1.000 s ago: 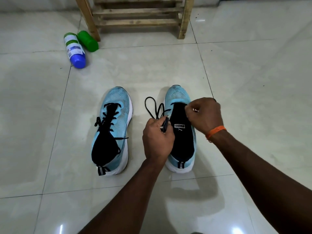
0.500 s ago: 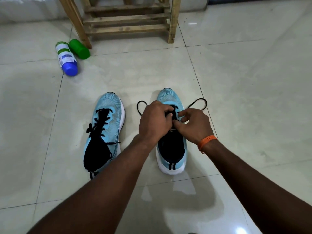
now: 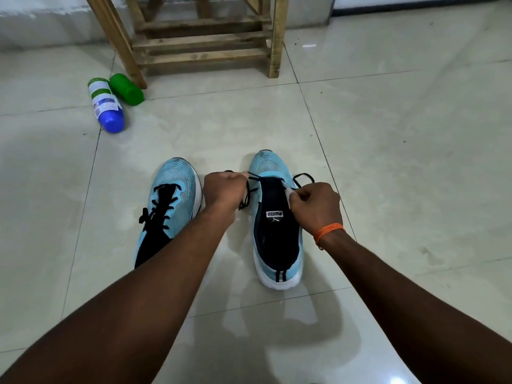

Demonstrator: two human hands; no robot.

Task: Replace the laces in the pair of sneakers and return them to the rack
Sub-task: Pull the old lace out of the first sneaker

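Change: the left hand [image 3: 224, 189] and right hand [image 3: 315, 206], bunched together over the tongue half a second ago, have drawn apart to either side of the right sneaker [image 3: 277, 245].
Hands: both are closed. The left pinches one end of the black lace [image 3: 246, 198]; the right pinches at the far eyelet edge, where a loop of lace shows just beyond it.
Lace: it runs across the toe-end eyelets only, and the rows below stand bare.
Meaning: the first row looks threaded and the ends are being evened, so most of this shoe remains to be laced.
Left sneaker [image 3: 169, 212]: it lies just beside, black lace already through it.
Rack [image 3: 205, 42]: wooden, against the wall [image 3: 41, 20], well apart from the pair. The return has not begun.
Floor [image 3: 388, 162]: pale glossy tiles under both shoes.
Room: two bottles [image 3: 106, 106] lie on their sides near the rack's leg, and an orange band [image 3: 328, 231] circles the right wrist.
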